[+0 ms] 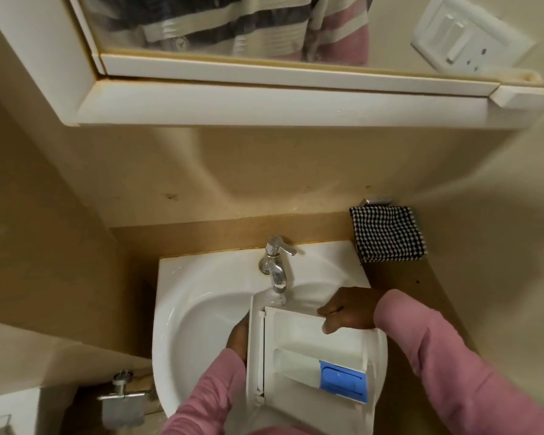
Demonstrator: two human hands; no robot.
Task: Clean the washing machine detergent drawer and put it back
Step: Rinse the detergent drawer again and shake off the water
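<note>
The left hand (pixel 237 339), in a pink sleeve (pixel 208 394), comes up from below and holds the white plastic detergent drawer (pixel 308 340) by its long left panel. Its fingers are tucked behind that panel and hidden. The right hand (pixel 347 309) reaches in from the right with the wrist bent. Its fingers are curled over the drawer's far edge and the thumb is pressed on the inner wall, so it grips firmly.

The drawer is held tilted over the bowl of the white ceramic sink (pixel 182 277), with its far corner just below the spout of the chrome lever tap (pixel 275 265). A blue plastic insert (pixel 343 383) sits in the compartment nearest the person.

A black-and-white checked cloth (pixel 387 233) hangs from a metal holder on the beige wall to the right of the sink. Above is a white-framed mirror cabinet (pixel 264 102), and a white switch plate (pixel 462 42) is at top right. A chrome wall fitting (pixel 121 394) sits low on the left.
</note>
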